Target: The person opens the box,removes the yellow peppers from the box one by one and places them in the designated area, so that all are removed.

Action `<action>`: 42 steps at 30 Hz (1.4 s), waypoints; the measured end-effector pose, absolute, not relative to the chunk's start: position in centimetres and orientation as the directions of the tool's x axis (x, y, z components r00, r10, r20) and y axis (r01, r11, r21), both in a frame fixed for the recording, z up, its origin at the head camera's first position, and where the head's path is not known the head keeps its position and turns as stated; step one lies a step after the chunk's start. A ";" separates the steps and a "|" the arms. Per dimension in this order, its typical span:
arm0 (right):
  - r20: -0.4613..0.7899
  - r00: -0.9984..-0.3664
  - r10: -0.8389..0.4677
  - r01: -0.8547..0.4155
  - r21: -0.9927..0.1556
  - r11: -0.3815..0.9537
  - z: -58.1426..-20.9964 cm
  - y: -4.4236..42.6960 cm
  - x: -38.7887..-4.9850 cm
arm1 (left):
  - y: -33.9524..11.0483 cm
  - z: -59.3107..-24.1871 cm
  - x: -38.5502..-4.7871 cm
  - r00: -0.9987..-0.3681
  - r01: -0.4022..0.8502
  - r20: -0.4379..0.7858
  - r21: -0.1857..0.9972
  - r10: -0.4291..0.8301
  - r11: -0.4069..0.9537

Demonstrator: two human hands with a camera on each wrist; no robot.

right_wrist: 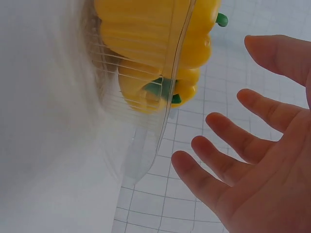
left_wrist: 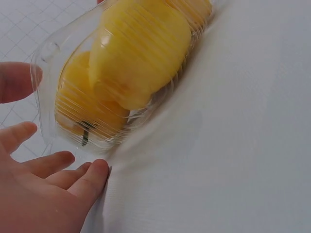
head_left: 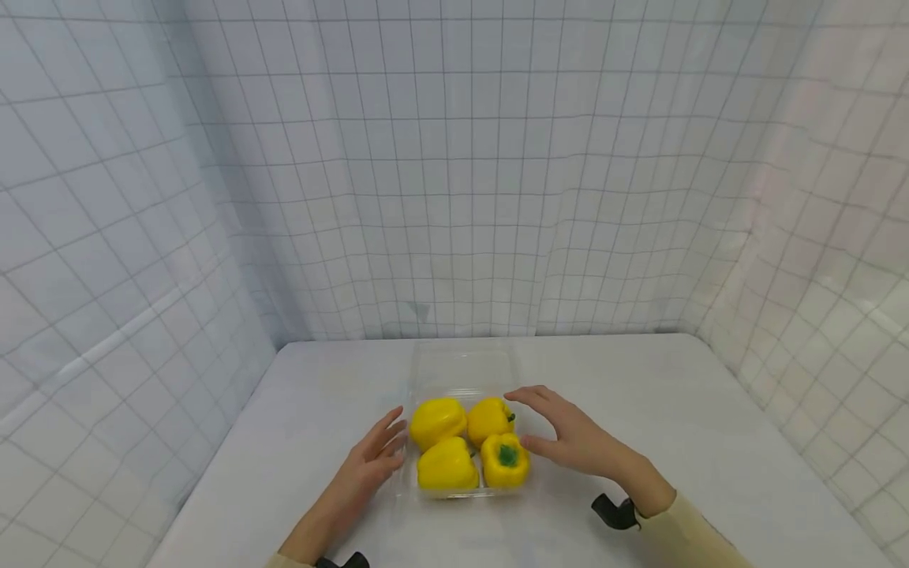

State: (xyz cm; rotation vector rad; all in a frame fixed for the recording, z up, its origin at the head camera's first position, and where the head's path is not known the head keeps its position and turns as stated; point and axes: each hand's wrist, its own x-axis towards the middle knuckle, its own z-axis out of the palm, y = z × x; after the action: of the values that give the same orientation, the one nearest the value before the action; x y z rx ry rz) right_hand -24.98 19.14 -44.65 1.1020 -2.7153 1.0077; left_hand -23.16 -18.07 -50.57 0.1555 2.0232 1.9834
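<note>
A clear plastic clamshell box (head_left: 465, 495) stands on the table, holding several yellow bell peppers (head_left: 438, 424) with green stems. Its transparent lid (head_left: 463, 368) is folded back, away from the person. My left hand (head_left: 365, 465) is beside the box's left side, fingers spread and loosely bent; in the left wrist view its fingertips (left_wrist: 99, 170) are close to the ribbed wall, and contact is hard to tell. On the other side my right hand (head_left: 578, 434) hovers by the right-hand peppers, thumb and fingers apart. The right wrist view shows a gap between its fingers (right_wrist: 223, 124) and the box.
The box rests on a white table (head_left: 327, 386). White cloth with a dark grid (head_left: 454, 173) hangs behind the table and along both sides. Black curved pieces (head_left: 614, 512) show at both wrists, next to pale sleeves (head_left: 685, 532).
</note>
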 end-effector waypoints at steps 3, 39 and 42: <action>0.268 -0.729 -0.630 -0.654 -0.543 0.527 -44.3 18.8 -24.7 | -17.9 -50.8 -23.0 -0.945 -0.105 -0.110 0.994 0.308 0.032; 0.181 -0.720 -0.669 -0.673 -0.416 0.611 -45.5 16.6 -23.5 | -18.7 -51.3 -22.9 -0.874 -0.061 -0.101 0.993 0.475 0.101; 0.189 -0.723 -0.665 -0.674 -0.408 0.616 -45.6 16.6 -23.5 | -18.7 -51.2 -22.9 -0.871 -0.062 -0.103 0.993 0.480 0.101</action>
State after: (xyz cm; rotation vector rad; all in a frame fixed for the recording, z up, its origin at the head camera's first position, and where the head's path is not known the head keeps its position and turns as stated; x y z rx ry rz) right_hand -23.55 16.64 -45.62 1.1622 -2.8072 0.7206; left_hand -22.87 -18.69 -51.23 0.4087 1.9838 1.8213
